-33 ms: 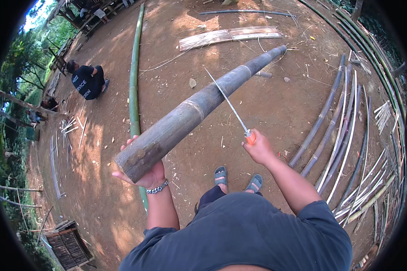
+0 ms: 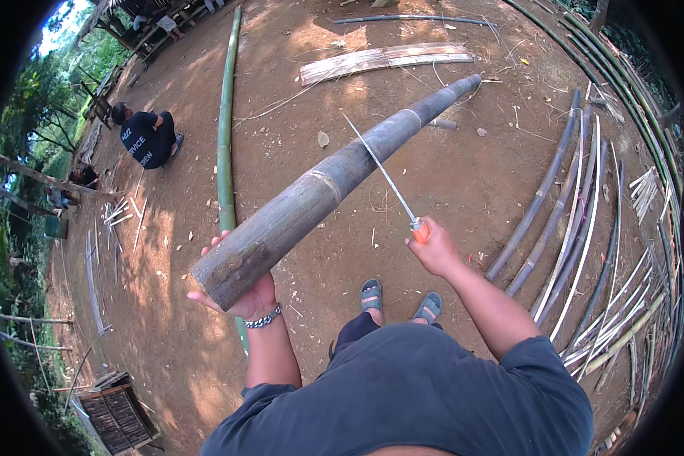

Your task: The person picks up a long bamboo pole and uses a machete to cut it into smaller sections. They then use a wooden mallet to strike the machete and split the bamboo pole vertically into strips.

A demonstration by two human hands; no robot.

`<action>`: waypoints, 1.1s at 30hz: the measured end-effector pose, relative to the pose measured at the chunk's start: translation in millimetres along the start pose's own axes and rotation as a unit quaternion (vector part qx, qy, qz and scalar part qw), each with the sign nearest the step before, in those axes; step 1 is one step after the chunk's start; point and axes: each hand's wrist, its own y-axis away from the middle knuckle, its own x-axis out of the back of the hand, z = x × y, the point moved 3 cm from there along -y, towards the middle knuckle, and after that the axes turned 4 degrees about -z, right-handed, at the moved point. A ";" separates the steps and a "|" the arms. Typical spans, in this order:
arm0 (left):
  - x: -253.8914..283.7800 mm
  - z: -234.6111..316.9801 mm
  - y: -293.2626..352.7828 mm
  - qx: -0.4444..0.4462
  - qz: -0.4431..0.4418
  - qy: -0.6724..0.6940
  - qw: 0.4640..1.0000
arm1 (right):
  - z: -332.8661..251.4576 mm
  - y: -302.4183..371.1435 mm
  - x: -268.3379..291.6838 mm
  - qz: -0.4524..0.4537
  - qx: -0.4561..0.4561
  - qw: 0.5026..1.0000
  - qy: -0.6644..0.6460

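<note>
A thick, dark brown bamboo pole (image 2: 273, 216) slants from low on the left up to its far end at the upper right. My left hand (image 2: 257, 299), palm up with fingers spread, supports the near end from below; a chain bracelet circles that wrist. The fist of my right hand (image 2: 435, 247) is wrapped round the orange handle of a long, thin metal blade (image 2: 387, 176). Seen nearly edge-on, the blade crosses over the pole beyond its pale node ring, its tip past the pole's left side. Whether it has teeth cannot be made out.
A long green bamboo pole (image 2: 225, 144) lies on the dirt to the left. Split bamboo boards (image 2: 387, 61) lie ahead. Dark poles (image 2: 536, 201) and pale strips (image 2: 585, 228) spread on the right. A person in dark clothes (image 2: 149, 138) squats at the far left.
</note>
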 end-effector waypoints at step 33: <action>-112.1 -5.8 102.7 0.203 -0.177 -0.060 0.961 | -6.1 -37.6 1.1 -0.141 -0.062 0.550 -0.821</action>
